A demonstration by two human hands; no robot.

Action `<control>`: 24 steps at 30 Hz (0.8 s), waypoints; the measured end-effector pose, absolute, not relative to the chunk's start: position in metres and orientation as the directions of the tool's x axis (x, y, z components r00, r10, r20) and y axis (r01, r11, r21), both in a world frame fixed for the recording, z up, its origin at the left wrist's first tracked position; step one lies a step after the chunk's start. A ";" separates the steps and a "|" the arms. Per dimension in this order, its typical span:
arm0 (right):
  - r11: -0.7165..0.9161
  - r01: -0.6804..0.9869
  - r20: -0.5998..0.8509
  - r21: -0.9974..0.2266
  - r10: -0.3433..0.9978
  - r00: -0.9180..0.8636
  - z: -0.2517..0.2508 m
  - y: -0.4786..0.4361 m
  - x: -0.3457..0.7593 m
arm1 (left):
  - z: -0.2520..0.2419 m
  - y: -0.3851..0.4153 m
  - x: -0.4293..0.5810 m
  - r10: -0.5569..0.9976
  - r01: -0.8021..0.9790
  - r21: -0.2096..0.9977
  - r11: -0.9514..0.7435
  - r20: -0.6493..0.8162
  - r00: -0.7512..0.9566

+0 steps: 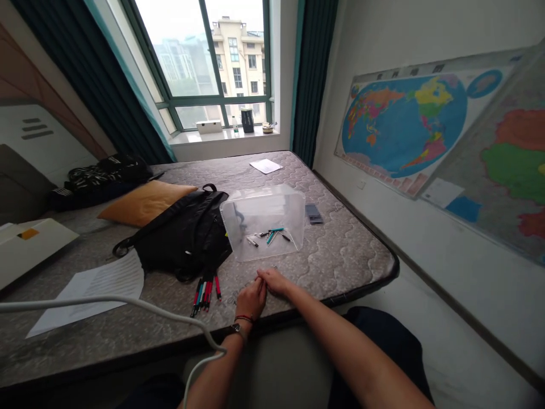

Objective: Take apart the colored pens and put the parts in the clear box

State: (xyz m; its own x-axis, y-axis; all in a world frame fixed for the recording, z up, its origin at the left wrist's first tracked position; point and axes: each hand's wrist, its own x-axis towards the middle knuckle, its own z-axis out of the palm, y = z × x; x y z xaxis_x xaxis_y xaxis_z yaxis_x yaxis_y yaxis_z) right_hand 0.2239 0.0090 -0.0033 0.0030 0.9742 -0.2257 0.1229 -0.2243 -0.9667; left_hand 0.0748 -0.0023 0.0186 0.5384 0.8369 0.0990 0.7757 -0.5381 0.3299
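My left hand (251, 299) and my right hand (273, 281) touch each other above the mattress's near edge. Both are closed, fingertips together, and whatever they may hold is hidden or too small to name. Just beyond them a clear plastic box (293, 199) lies on its side, its opening towards me. Inside it are several pens, among them a teal pen (276, 229), a black-tipped pen (285, 237) and a white pen (252, 241). To the left of my left hand, several red, black and teal pens (207, 292) lie side by side on the mattress.
A black backpack (187, 233) leans beside the box, before an orange pillow (147, 201). Printed paper (102, 284) and a white box (34, 247) lie at left. A pale cable (140, 305) crosses the foreground. Right of the box is a dark blurred item (314, 214); a white sheet (266, 166) lies farther back.
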 end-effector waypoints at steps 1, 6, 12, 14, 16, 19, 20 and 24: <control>-0.227 0.128 -0.228 -0.965 0.974 0.006 -0.004 0.009 0.223 | 0.019 -0.002 0.075 0.837 0.775 0.334 -0.536 0.094 0.539; -0.325 0.059 -0.322 -0.944 0.946 0.047 -0.006 0.010 0.221 | 0.019 -0.003 0.076 0.865 0.792 0.368 -0.486 0.074 0.497; -0.366 -0.380 -0.435 -0.850 0.894 0.112 -0.002 0.008 0.227 | 0.019 -0.003 0.077 0.901 0.847 0.336 -0.411 0.011 0.433; -0.301 -0.492 -0.415 -0.817 0.899 0.139 0.000 0.005 0.230 | 0.019 -0.003 0.077 0.904 0.847 0.341 -0.408 0.020 0.427; -0.240 -0.556 -0.392 -0.796 0.904 0.171 0.001 0.002 0.232 | 0.020 -0.003 0.077 0.904 0.845 0.345 -0.410 0.029 0.426; -0.225 -0.531 -0.367 -0.817 0.913 0.177 0.003 -0.001 0.230 | 0.022 -0.003 0.077 0.901 0.844 0.339 -0.415 0.024 0.433; -0.228 -0.496 -0.353 -0.838 0.919 0.173 0.003 -0.001 0.229 | 0.022 -0.003 0.077 0.900 0.846 0.335 -0.415 0.015 0.435; -0.217 -0.272 -0.268 -0.937 0.949 0.166 0.001 -0.001 0.225 | 0.024 -0.003 0.077 0.897 0.848 0.334 -0.412 -0.014 0.442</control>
State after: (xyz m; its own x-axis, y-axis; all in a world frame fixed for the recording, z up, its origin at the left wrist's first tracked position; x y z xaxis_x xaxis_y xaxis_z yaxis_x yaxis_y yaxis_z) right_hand 0.2252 -0.0013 0.0010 0.1664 0.9488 -0.2685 -0.2723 -0.2175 -0.9373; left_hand 0.0771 -0.0032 0.0244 0.4420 0.8969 -0.0143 0.8477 -0.4125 0.3336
